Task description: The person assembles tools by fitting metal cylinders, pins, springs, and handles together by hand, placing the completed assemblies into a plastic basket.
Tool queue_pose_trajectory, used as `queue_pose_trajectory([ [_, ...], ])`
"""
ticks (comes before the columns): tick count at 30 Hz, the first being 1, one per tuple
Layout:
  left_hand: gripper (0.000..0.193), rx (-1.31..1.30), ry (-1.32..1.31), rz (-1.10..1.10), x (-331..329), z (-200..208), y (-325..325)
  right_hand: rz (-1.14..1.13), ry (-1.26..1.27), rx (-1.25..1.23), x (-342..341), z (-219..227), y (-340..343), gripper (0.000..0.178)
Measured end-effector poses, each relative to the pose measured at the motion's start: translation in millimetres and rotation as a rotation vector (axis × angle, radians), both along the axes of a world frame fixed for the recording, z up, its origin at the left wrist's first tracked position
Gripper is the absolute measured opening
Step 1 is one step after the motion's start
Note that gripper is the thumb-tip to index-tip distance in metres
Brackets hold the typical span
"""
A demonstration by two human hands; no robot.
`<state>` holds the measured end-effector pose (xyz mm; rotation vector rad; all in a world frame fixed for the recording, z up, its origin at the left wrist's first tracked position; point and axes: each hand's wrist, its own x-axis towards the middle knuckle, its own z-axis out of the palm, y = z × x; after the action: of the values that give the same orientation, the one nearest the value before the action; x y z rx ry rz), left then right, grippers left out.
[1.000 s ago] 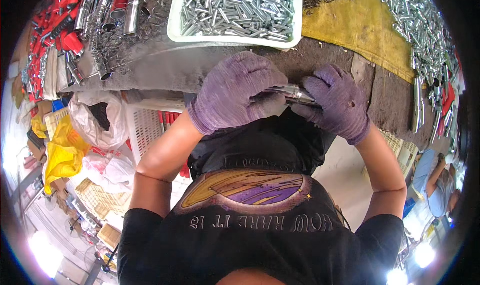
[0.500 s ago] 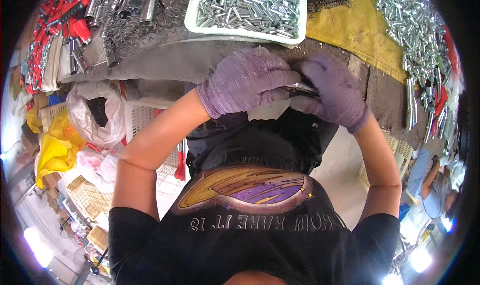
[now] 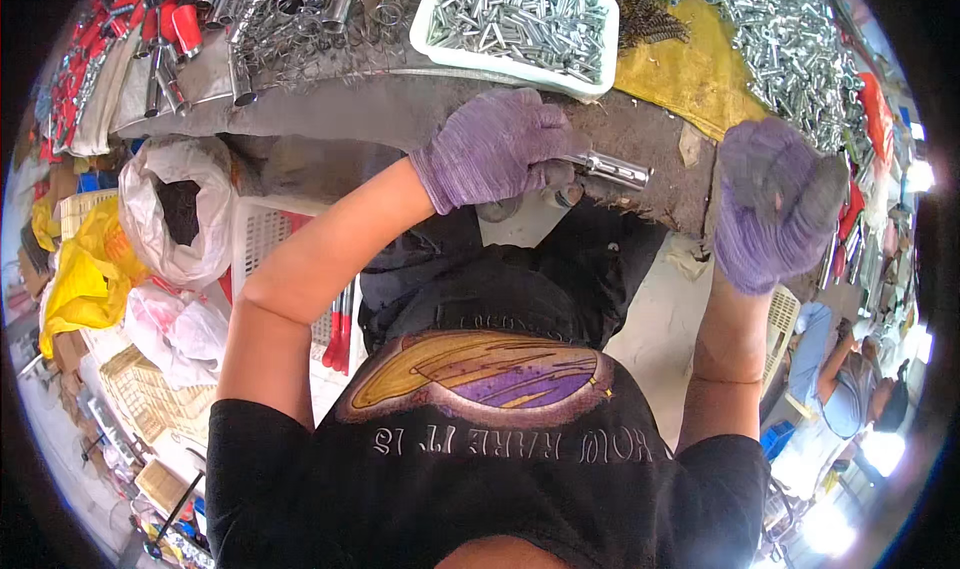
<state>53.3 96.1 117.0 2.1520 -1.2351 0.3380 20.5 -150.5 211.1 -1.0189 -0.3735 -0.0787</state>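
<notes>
My left hand (image 3: 500,149), in a purple knit glove, is closed around one end of a shiny chrome tube (image 3: 618,170) with slots cut in its side. The tube's free end points right, above the bench's front edge. Off to the right, apart from the tube, my right hand (image 3: 775,204) in a matching glove is raised near a heap of small metal parts. Its fingers look bent and are smeared by motion, with the grey palm side partly showing. Whether anything lies in them cannot be made out.
A pale green tray (image 3: 515,67) of short metal pins stands on the bench (image 3: 340,119). Yellow cloth (image 3: 690,79) lies under a heap of shiny parts (image 3: 800,59). Red-handled pieces (image 3: 185,29) and chrome tubes are at left. A white sack (image 3: 140,204) stands below; another person (image 3: 850,369) is at right.
My right hand has let go of the chrome tube and moved right, toward the heap of metal parts. My left hand keeps the tube, now showing more fully. The view has shifted slightly.
</notes>
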Motion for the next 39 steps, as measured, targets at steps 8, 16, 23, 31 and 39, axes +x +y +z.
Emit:
queue_pose_trajectory([
  [8,0.039,0.226,0.003,0.048,-8,20,-3,-0.016,-0.443,-1.795,2,-29,12,0.035],
  [16,0.042,0.050,0.717,0.024,-4,59,2,-0.052,-0.607,-1.864,4,-7,12,0.040],
  [23,0.040,-0.115,0.998,-0.097,-21,71,20,-0.087,-0.906,-1.707,5,29,20,0.030],
  [31,0.063,0.072,0.666,0.178,-27,55,27,0.304,-0.750,-1.752,69,51,81,0.029],
  [39,0.060,-1.257,1.614,-0.125,-58,25,45,-0.109,-0.381,-1.783,290,14,205,0.044],
])
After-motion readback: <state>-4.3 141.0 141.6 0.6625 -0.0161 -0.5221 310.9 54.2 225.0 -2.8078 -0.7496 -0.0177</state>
